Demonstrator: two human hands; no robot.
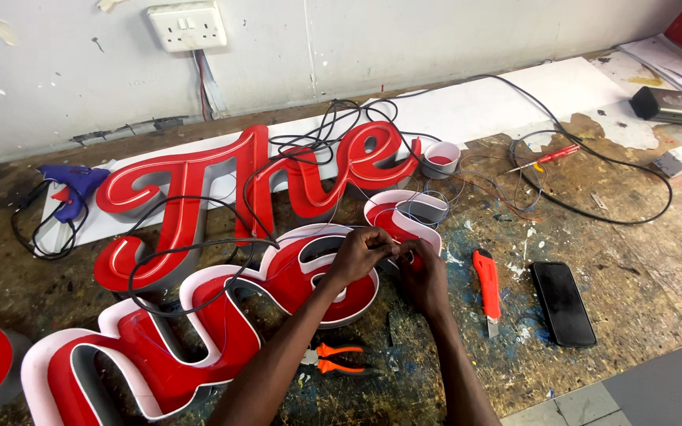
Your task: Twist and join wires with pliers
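Both forearms reached up from the bottom edge, over a worn, paint-flecked tabletop [633,300]. Just left of them, orange-handled pliers [339,357] lay on the wood. The left hand [359,254] and the right hand [424,276] met above the end of a large red-and-white sign letter piece [199,339], fingertips pinched together on thin wires [395,251]; the strands were too fine to tell which hand's grip held which one. Those wires sat right at the edge of a small curled red letter [404,214], beside the hands.

A black cable [199,246] looped across a red script sign [254,177] lying farther back. Right of the hands lay a red utility knife [486,290], and just beyond it a dark phone [563,303], face up. A red-handled screwdriver [550,157] rested among loose wiring near the back, with a grey box [671,106] at the far right. A blue glue gun [74,188] sat at the left, below a white wall socket [186,25].
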